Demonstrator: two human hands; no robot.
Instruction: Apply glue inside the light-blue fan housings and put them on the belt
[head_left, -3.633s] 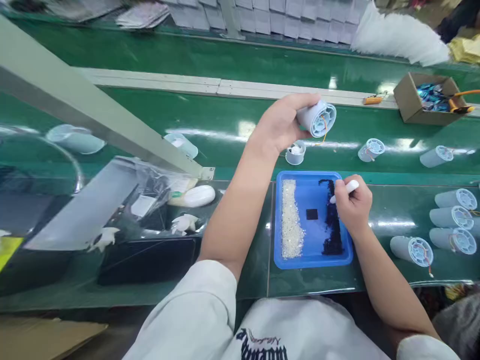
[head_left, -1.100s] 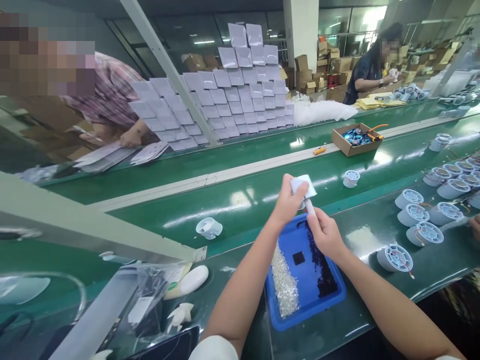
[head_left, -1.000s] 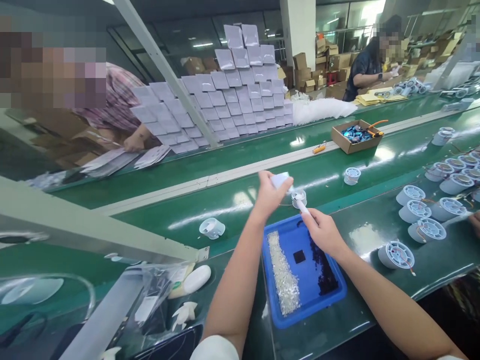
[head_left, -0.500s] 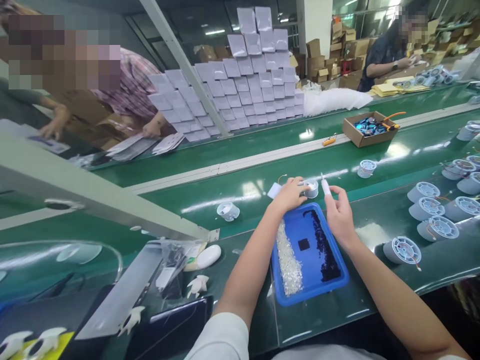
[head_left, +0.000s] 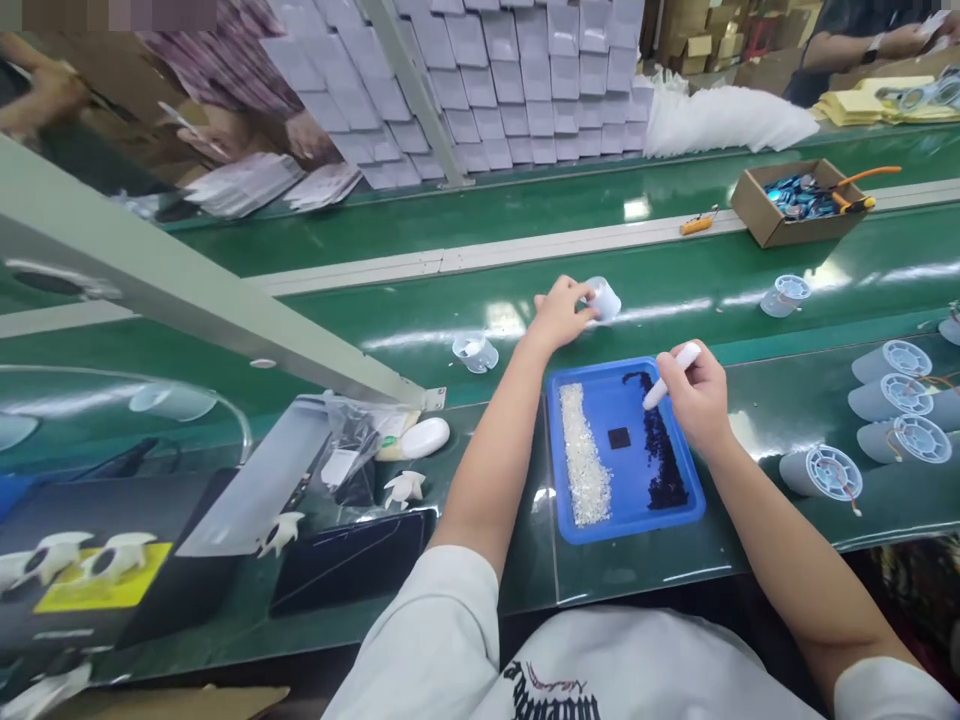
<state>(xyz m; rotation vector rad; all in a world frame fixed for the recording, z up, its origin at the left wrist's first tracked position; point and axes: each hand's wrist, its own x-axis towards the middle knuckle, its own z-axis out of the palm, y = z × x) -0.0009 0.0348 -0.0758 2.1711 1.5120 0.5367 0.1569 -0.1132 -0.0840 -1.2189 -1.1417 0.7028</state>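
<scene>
My left hand grips a small translucent plastic cup, which leans over on the green bench beyond the tray. In my right hand is a white pen-like tool, held in closed fingers. Its tip points down at a strip of small black pieces along the right side of a blue tray. Whether the tip touches them I cannot tell. Small clear-white pieces lie along the tray's left side, and a black square sits mid-tray. Another translucent cup stands left of my left hand.
Several cylindrical units with wires stand to the right. A cardboard box of blue-silver parts and an orange-handled tool are farther back. A metal post slants across the left. White star-like parts and a mouse lie nearby.
My right hand has brought the white tool from beside the cup down to the black pieces, turning its tip downward. My left hand keeps the cup, now tilted differently. The view has dipped.
</scene>
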